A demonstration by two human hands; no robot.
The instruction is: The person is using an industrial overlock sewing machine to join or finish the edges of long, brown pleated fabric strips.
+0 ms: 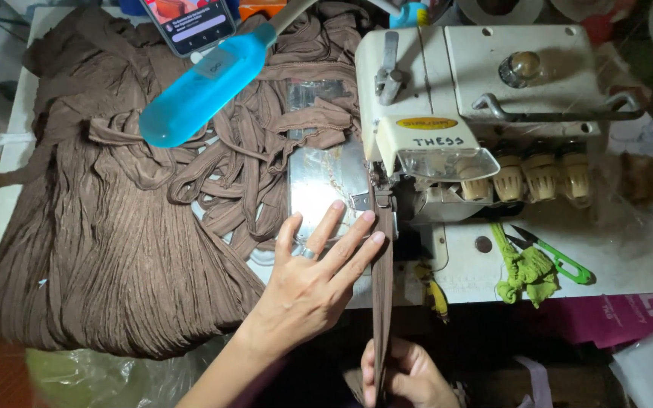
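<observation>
The sewing machine [447,128], cream-coloured with a row of pale knobs along its front, stands on a white table [629,257] and serves as the reference point.

The left hand [315,279] lies open and flat in front of the machine, fingers spread and pressed on the shiny metal plate [319,181] beside the needle area. A ring shows on one finger. Its fingertips reach the edge of a narrow brown strip [382,295], which runs from under the machine's foot straight down over the near edge of the table.

The right hand [402,374] is below the table edge, closed around the lower end of the same strip. The strip hangs taut between the machine's foot and this hand.

To the left of the machine, a heap of loose brown strips [251,159] covers the table and overlaps part of the metal plate. Further left, a large piece of pleated brown fabric [107,257] fills that side of the table and hangs over its near edge. A blue plastic bottle [202,87] lies tilted on top of the strips, and a phone [189,23] with a lit screen rests behind it.

To the right, in front of the machine, lie green-handled snips [557,257] and, just beside them, a crumpled green scrap of cloth [527,272]. A small yellow tool [434,291] sits at the table edge near the strip.
</observation>
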